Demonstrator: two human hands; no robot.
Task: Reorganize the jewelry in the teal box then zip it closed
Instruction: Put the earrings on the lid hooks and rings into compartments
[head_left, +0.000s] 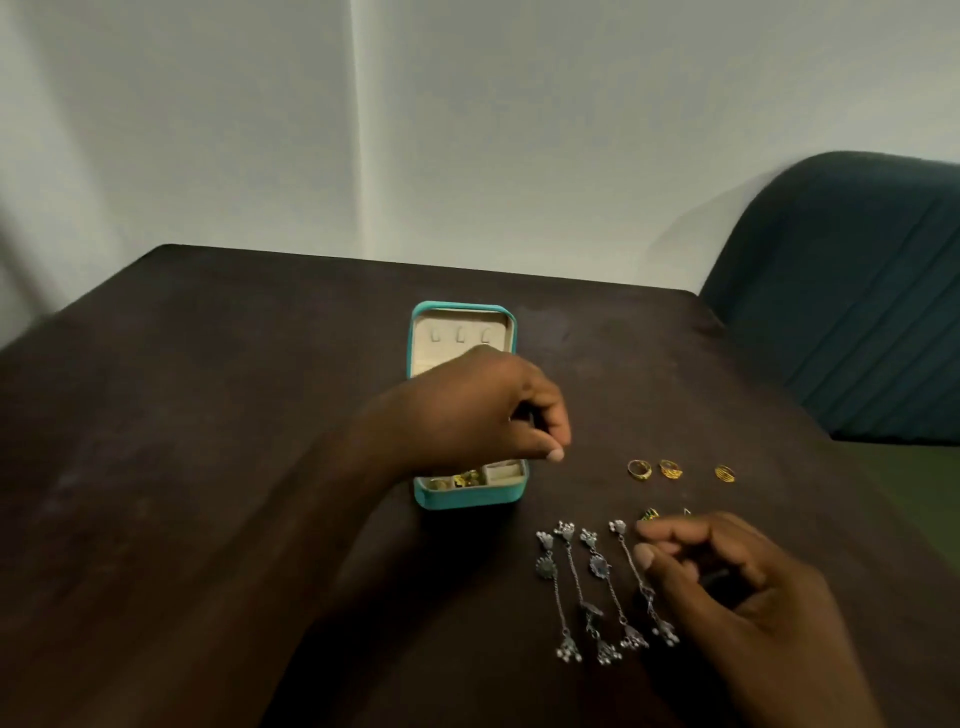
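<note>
The teal box (470, 500) lies open near the middle of the dark desk (208, 415). Its cream-lined lid (462, 332) is swung back toward twelve o'clock and shows three small hooks. In the tray nearest the viewer a few gold pieces (465, 479) sit in one compartment, with a small cream compartment (503, 472) just beside them at three o'clock. The left hand (483, 410) hovers over the box, covering most of its tray. Its grip is drawn in tight, fingers curled with the thumb meeting the fingertips, but I cannot tell whether anything is pinched there. At three o'clock from the box, well apart from it, three gold rings (670, 469) lie in a row on the desk, the right-hand one set a little off from the other two. At about five o'clock from the box four long silver earrings (599, 565) lie side by side, their drops toward six o'clock. The right hand (727, 566) is over the rightmost earring, blurred, its grip slack: fingers loosely bent, thumb and forefinger apart, nothing plainly held. A small green-and-gold piece (648, 514) lies just past its fingertips at twelve o'clock. A dark teal chair (857, 291) stands at the desk's two o'clock corner, before a pale wall (519, 130).
</note>
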